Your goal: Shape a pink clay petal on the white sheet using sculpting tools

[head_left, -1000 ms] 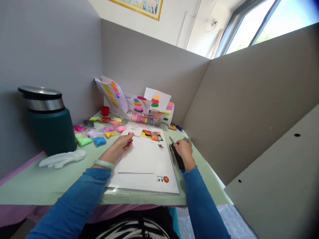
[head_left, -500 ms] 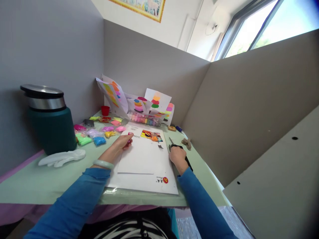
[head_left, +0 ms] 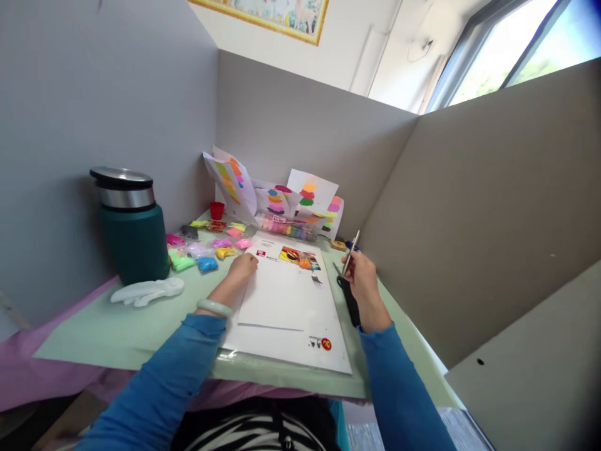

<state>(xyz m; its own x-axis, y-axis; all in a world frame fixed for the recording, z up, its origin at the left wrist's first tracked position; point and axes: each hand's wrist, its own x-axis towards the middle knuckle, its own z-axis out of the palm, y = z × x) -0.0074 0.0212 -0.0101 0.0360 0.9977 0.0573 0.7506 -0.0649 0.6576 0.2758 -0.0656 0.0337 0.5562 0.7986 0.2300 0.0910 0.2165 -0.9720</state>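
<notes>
Pinched in my right hand (head_left: 362, 288) is a slim silver pen-like tool (head_left: 352, 250), tilted with its top end up. Just left of that hand lie black-handled scissors (head_left: 348, 299), their blades pointing away. My left hand (head_left: 243, 268) is closed at the left edge of a white sheet of paper (head_left: 273, 300); its fingertips are hidden. Under the sheet is a larger white board (head_left: 328, 326) with a printed picture near its top. On it, beyond the sheet, a small orange lump (head_left: 305, 264) sits by a small fork (head_left: 316, 277).
A green thermos (head_left: 134, 241) and a white glove (head_left: 148, 291) stand and lie at the left. Several coloured clay packets (head_left: 206, 264) spread behind my left hand. Colour-swatch papers (head_left: 312, 191) lean at the back, near a red cup (head_left: 216, 210). Grey partitions (head_left: 310, 113) enclose the table.
My right hand has risen from beside the scissors with the silver tool in it. The fingers of my left hand have turned down towards the paper. The view has shifted slightly.
</notes>
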